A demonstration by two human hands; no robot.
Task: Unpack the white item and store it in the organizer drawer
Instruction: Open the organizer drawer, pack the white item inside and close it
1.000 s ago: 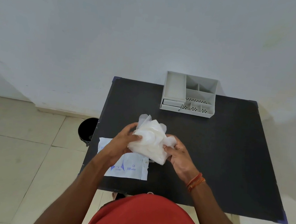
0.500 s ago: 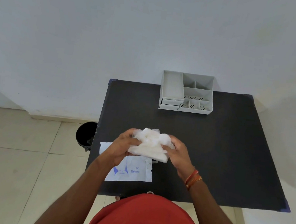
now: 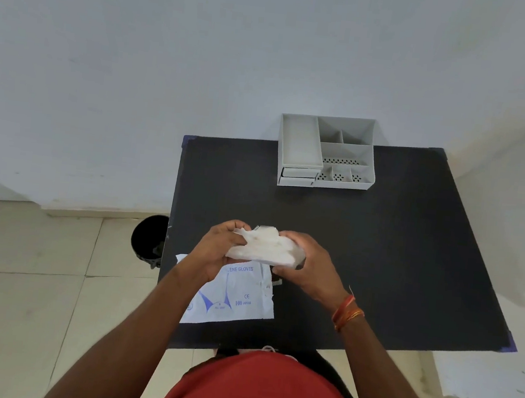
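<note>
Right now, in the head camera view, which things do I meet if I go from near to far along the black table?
Glove package near the front edge → white bundle, held above the table in the left hand and right hand → grey organizer at the far edge.

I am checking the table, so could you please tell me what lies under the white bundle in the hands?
The left hand and right hand hold the bundle above an empty gloves packet lying flat on the table. The packet's top edge is covered.
</note>
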